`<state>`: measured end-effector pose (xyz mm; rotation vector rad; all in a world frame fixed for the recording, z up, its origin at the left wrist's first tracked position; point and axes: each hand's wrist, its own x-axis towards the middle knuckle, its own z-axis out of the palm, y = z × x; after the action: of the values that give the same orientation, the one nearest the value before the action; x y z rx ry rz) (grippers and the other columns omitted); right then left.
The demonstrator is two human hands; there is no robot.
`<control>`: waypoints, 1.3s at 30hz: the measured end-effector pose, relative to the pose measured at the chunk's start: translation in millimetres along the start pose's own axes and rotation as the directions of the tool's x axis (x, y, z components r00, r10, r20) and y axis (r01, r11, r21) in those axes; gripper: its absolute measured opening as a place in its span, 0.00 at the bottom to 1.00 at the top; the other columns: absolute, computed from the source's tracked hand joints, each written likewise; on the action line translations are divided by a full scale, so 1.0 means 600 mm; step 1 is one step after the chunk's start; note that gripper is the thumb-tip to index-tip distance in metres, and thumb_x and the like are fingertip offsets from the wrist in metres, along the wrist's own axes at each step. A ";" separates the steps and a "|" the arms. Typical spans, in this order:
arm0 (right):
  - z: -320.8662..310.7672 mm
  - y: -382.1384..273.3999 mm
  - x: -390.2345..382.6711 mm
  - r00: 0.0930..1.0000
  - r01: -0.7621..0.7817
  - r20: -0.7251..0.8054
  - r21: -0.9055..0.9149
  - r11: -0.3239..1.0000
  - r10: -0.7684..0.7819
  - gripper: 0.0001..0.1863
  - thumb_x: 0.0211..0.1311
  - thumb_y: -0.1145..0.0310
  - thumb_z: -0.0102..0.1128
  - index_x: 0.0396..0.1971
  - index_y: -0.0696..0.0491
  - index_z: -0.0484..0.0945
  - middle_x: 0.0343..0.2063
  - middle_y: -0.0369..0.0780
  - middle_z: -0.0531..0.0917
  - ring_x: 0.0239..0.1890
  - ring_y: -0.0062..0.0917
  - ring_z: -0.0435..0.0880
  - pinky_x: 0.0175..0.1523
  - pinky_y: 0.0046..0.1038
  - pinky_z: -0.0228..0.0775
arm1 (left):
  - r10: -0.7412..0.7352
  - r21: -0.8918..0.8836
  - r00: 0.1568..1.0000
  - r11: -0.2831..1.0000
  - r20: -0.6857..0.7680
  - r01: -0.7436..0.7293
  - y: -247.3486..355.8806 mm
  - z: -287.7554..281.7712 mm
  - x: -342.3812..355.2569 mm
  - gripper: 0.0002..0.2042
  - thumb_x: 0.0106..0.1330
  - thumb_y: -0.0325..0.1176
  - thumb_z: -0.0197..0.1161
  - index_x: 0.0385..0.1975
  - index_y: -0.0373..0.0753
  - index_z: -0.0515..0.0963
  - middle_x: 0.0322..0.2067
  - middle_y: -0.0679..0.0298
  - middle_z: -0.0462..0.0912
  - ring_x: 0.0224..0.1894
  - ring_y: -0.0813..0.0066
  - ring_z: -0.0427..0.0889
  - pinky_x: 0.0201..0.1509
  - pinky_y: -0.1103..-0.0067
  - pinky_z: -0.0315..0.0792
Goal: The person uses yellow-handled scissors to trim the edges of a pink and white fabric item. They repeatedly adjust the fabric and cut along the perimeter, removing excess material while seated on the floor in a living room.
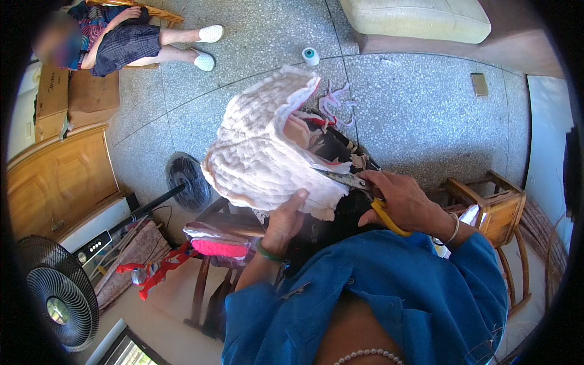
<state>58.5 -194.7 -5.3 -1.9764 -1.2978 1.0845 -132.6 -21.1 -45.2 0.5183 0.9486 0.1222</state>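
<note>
My left hand [285,220] grips the lower edge of a pale pink quilted fabric piece [263,149] and holds it up in front of me. My right hand [401,204] is closed on yellow-handled scissors [359,188], whose blades point left into the fabric's edge. Beneath the fabric lies a pile of dark and pink cloth scraps [337,149]. A green bangle sits on my left wrist and a thin bracelet on my right.
A wooden stool [496,207] stands at my right. A wooden chair with pink and red cloth [216,243] is at my left, with two fans [58,301] [185,176] nearby. A thread spool [311,56] lies on the floor. Another person [121,36] sits far left.
</note>
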 end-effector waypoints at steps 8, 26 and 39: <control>-0.006 -0.014 0.024 1.000 0.000 0.022 0.012 1.000 -0.001 0.52 0.43 0.29 0.53 0.55 0.62 0.60 0.41 0.53 0.72 0.41 0.41 0.75 0.46 0.36 0.67 | -0.072 -0.013 0.997 0.997 0.010 0.072 -0.011 -0.015 0.000 0.30 0.59 0.24 0.59 0.61 0.35 0.54 0.56 0.54 0.65 0.59 0.59 0.65 0.63 0.65 0.59; 0.025 -0.001 0.025 0.992 0.055 -0.116 0.076 0.996 -0.046 0.31 0.47 0.48 0.66 0.39 0.60 0.70 0.19 0.46 0.76 0.21 0.42 0.77 0.27 0.33 0.68 | -0.057 -0.096 0.980 0.992 0.190 0.076 -0.036 -0.043 0.023 0.28 0.62 0.29 0.58 0.61 0.35 0.54 0.54 0.55 0.67 0.58 0.58 0.66 0.62 0.64 0.61; 0.013 0.045 0.026 0.986 0.049 -0.153 -0.105 0.993 -0.064 0.33 0.47 0.48 0.64 0.51 0.51 0.69 0.23 0.45 0.81 0.24 0.40 0.81 0.27 0.36 0.72 | -0.235 0.933 0.904 0.058 0.358 -0.354 0.255 0.057 -0.089 0.16 0.61 0.32 0.60 0.47 0.30 0.74 0.36 0.57 0.83 0.32 0.73 0.83 0.36 0.79 0.76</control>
<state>68.5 -191.0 -35.4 -2.0403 -1.3387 0.8336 -118.0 82.4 83.2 1.8917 0.3809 -0.6831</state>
